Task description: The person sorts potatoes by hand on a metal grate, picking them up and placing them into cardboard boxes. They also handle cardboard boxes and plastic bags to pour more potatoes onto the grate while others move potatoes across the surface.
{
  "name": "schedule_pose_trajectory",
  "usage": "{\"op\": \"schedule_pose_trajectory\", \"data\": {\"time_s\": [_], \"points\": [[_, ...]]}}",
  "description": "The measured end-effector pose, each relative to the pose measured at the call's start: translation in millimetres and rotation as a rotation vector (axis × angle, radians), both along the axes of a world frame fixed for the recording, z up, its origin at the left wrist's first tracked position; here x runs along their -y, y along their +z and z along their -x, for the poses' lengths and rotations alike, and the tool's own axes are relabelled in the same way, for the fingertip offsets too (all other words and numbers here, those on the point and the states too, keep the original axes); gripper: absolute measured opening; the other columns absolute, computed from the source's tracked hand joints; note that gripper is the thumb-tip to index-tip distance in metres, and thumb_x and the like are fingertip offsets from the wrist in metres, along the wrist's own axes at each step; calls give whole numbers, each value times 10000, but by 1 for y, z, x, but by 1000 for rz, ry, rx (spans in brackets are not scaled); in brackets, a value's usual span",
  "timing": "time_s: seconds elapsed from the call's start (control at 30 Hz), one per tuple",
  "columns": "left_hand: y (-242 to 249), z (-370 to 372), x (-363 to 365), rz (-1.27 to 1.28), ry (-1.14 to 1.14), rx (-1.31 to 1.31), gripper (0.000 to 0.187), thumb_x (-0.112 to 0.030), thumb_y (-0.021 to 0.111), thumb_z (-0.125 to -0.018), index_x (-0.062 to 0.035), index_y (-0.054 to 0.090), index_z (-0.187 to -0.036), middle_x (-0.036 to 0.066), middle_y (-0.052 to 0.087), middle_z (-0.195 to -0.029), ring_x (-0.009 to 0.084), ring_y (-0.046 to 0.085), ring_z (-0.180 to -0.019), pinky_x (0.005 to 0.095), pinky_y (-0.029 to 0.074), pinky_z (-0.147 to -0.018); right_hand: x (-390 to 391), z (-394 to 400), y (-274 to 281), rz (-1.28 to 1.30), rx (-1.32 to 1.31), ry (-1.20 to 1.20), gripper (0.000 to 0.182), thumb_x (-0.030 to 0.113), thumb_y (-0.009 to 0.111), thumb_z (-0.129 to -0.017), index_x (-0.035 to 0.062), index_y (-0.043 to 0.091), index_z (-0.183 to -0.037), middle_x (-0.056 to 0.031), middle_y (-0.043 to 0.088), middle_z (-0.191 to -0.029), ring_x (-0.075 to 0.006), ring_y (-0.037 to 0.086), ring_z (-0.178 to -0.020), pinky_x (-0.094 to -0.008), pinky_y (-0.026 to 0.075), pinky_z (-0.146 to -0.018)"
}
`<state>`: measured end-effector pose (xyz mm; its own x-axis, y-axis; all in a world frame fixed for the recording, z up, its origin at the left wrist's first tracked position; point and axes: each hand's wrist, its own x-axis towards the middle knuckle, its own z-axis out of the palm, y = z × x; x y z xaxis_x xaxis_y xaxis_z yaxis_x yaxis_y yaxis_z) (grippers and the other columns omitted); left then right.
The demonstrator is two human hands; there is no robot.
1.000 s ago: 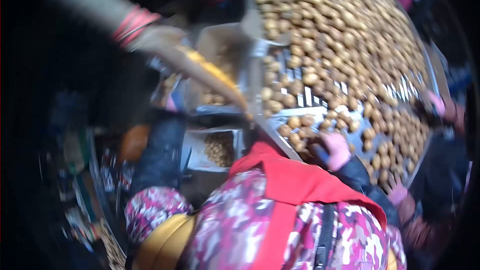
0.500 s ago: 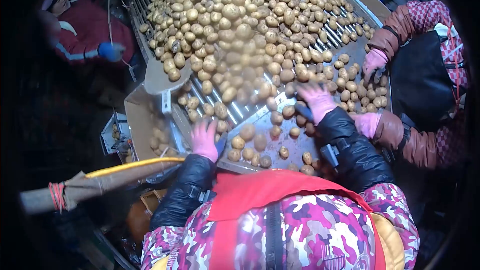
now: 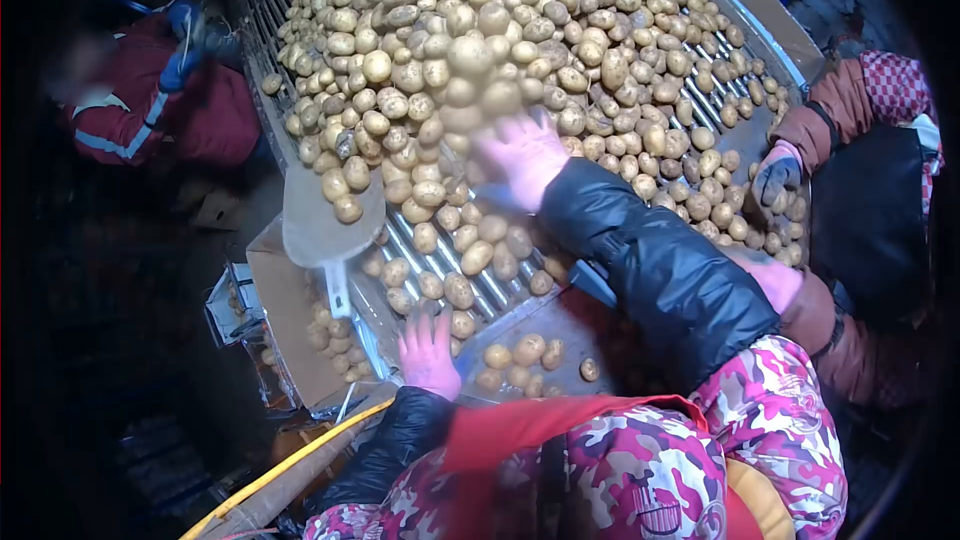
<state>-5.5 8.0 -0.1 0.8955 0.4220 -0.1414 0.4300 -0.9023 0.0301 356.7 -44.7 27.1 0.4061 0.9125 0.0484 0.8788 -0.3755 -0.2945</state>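
Note:
My left hand (image 3: pixel 430 358), in a pink glove with dark fingertips, lies with fingers spread at the lower edge of the metal rollers (image 3: pixel 483 292), beside a few potatoes (image 3: pixel 458 290). Over the middle of the heap my right hand (image 3: pixel 525 162) reaches forward, somewhat blurred. Its thumb and fingers are apart and rest against the potato pile (image 3: pixel 430 75); no potato shows in its grip. Below my right arm, a small group of potatoes (image 3: pixel 529 349) sits on the flat metal tray (image 3: pixel 580 322) in front of my body.
A flat scoop (image 3: pixel 330 225) bearing potatoes stands at the left edge. Beside it is a cardboard box (image 3: pixel 290 285) with potatoes. A co-worker's gloved hand (image 3: pixel 778 178) touches potatoes on the right. Another person (image 3: pixel 180 90) stands at the left. A yellow-edged pole (image 3: pixel 290 465) crosses the lower left.
My right hand has moved forward and left from the tray onto the heap. My left hand is slightly lower in view. Fewer potatoes lie on the tray, and the view has shifted.

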Motion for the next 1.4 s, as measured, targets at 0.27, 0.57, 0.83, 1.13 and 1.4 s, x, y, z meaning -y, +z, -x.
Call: {"op": "schedule_pose_trajectory", "data": {"time_s": [0.27, 0.57, 0.83, 1.13, 1.4], "points": [[-2, -2, 7, 12, 26, 149, 737, -403, 792, -856, -115, 540, -1486, 181, 493, -1525, 416, 442, -1421, 564, 359, -1160, 47, 92, -24, -16, -48, 147, 638, 538, 668, -888, 211, 618, -1433, -238, 544, -1433, -432, 435, -1423, -678, 266, -1178], [-15, 6, 4, 8, -3, 236, 724, -347, 815, -794, -106, 570, -1431, 155, 503, -1512, 388, 430, -1432, 553, 334, -1185, 160, 131, -25, -28, -214, 324, 563, 379, 730, -854, 63, 651, -1314, -205, 609, -1354, -404, 532, -1339, -609, 348, -1180], [-15, 5, 3, 9, 3, 240, 685, -381, 799, -821, -123, 589, -1420, 164, 514, -1500, 392, 451, -1418, 545, 358, -1168, 194, -2, 5, 325, 168, -449, 473, 320, 642, -924, 252, 656, -1391, -151, 575, -1473, -424, 349, -1519, -663, 208, -1219], [-12, 4, 1, 23, 11, 231, 661, -378, 777, -848, -103, 588, -1418, 186, 507, -1505, 403, 448, -1415, 547, 364, -1162, -32, 65, -13, -55, 337, 131, 440, 278, 658, -899, 128, 625, -1311, -97, 622, -1323, -285, 591, -1242, -491, 427, -1078], [-11, 4, 2, 26, 9, 247, 676, -367, 799, -824, -113, 589, -1415, 167, 513, -1496, 388, 448, -1418, 545, 369, -1160, -17, 44, -6, 129, -263, 22, 207, 174, 609, -928, 108, 770, -1040, -131, 746, -1056, -320, 720, -1044, -442, 571, -890]]}}
